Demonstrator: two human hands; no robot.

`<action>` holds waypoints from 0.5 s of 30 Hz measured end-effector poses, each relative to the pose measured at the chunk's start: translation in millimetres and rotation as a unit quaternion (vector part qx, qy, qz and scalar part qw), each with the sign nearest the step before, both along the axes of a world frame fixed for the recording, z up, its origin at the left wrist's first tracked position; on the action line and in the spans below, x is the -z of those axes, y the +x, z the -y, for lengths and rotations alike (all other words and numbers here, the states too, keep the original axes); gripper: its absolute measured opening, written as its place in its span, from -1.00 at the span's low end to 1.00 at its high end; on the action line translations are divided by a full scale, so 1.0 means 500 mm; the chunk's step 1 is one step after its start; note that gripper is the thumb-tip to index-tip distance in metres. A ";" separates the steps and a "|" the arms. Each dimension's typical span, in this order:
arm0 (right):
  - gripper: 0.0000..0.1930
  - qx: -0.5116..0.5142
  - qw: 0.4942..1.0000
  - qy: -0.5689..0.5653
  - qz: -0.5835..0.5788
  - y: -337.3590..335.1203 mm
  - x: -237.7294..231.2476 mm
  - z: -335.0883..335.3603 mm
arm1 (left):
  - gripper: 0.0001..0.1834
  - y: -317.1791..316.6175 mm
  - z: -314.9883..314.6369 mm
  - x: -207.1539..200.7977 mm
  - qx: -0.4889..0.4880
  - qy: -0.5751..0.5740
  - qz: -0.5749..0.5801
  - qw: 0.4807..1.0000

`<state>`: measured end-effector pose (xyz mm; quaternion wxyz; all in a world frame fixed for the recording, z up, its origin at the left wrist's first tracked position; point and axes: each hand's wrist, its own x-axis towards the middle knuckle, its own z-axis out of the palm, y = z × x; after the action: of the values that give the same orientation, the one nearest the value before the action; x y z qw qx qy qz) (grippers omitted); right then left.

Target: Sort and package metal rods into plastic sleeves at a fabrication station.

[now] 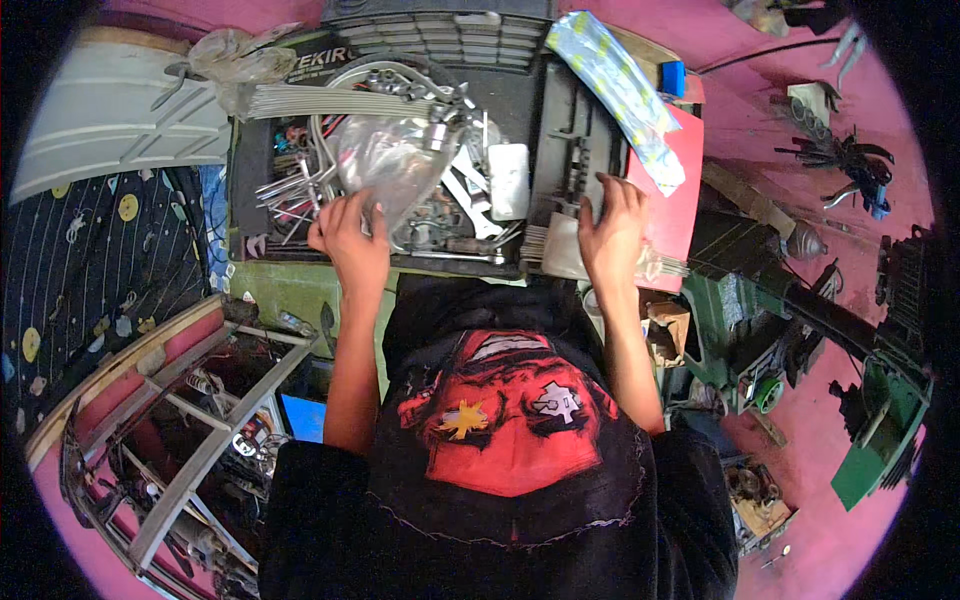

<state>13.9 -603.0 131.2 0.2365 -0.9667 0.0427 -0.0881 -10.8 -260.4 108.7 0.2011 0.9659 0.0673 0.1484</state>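
Note:
My left hand (352,238) is over the left tray of tools, at the near edge of a clear plastic bag (392,160). Its thumb stands apart from the fingers, and I see no firm hold on the bag. My right hand (615,232) reaches over the right-hand compartment, fingers and thumb spread, beside an off-white plastic piece (564,248). A dark toothed metal rod (580,165) lies just past its thumb. Between my hands are open-end wrenches (468,195), a pale rectangular case (508,182) and loose hardware.
A bundle of thin pale rods (345,102) and sockets (437,130) lie farther back. A blue-and-yellow patterned packet (620,95) rests across a red panel (685,205) at right. To the left stands a metal-framed rack (215,440); a green machine (725,320) is at right.

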 end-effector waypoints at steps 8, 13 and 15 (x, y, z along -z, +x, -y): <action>-0.67 -0.109 0.994 0.012 0.026 0.048 0.002 -0.305 | -0.76 0.140 -0.224 -0.028 0.085 0.066 0.071 0.992; -0.70 -0.151 0.987 -0.012 0.059 0.110 0.018 -0.430 | -0.70 0.256 -0.298 -0.002 0.199 0.106 0.114 0.968; -0.71 -0.157 0.985 -0.029 0.060 0.146 0.045 -0.467 | -0.68 0.291 -0.306 0.025 0.214 0.142 0.117 0.959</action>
<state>87.1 -369.7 108.8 0.2212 -0.9608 -0.1265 -0.1091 134.8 -107.4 96.0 0.0957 0.9523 -0.1866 0.2218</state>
